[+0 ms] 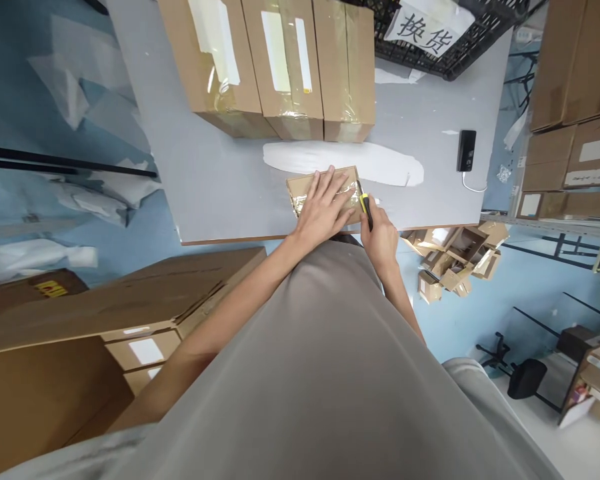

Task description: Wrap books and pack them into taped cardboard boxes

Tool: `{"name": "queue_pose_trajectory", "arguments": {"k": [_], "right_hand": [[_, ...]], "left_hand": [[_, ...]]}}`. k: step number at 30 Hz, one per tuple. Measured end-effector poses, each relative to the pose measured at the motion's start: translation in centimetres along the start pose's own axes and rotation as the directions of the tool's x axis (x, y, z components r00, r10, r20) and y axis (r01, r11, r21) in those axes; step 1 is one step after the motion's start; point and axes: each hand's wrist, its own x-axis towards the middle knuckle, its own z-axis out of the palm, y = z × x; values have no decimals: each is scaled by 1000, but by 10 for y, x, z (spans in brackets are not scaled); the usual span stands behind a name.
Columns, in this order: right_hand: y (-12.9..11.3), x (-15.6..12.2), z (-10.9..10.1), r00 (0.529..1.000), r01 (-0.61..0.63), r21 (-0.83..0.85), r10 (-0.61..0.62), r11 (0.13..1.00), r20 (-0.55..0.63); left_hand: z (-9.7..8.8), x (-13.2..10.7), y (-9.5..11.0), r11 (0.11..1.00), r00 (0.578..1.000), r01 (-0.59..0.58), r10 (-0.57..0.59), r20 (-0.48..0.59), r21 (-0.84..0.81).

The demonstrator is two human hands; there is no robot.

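Note:
A small cardboard box (pixel 349 179) with clear tape lies at the front edge of the grey table (pixel 220 193). Across its top my left hand (pixel 324 203) rests flat, fingers spread, pressing on the cardboard. My right hand (pixel 380 235) is closed around a yellow and black utility knife (pixel 366 205). The knife's tip is at the box's right edge; whether the blade has entered the cardboard I cannot tell. Just behind the box, a long white patch (pixel 340 159) runs over the tabletop.
Three taped cartons (pixel 293 73) stand at the table's back, beside a black crate (pixel 445 63) with a paper sign. A black device (pixel 467 151) with a white cable sits at right. Large open carton (pixel 130 293) at left; discarded boxes (pixel 455 257) lie on the floor.

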Motion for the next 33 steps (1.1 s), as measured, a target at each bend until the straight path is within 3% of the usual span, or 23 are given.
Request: {"name": "queue_pose_trajectory", "arguments": {"k": [8,15,22,26,29,33], "right_hand": [[-30,-10,-6,991,-125,-138,132,982,37],[-65,-12,-18,959,-226,-379,273,897,75],[-65,-30,-23,917,-279,-481,380,831,124],[-64,-53,-26,884,-344,-456,447,821,138],[-54,-70,-35,902,-337,-370,409,866,136],[-9,-56,-29,956,-292,-12,291,956,-42]], "left_hand": [[3,-2,-5,998,998,-56,56,31,10],[15,-5,-14,993,994,-107,107,15,38],[17,-6,-16,988,990,-144,144,-2,57],[17,-8,-15,982,983,-182,181,24,52],[11,-8,-16,979,979,-201,200,33,43],[-9,-17,-30,981,982,-190,189,13,42]]}}
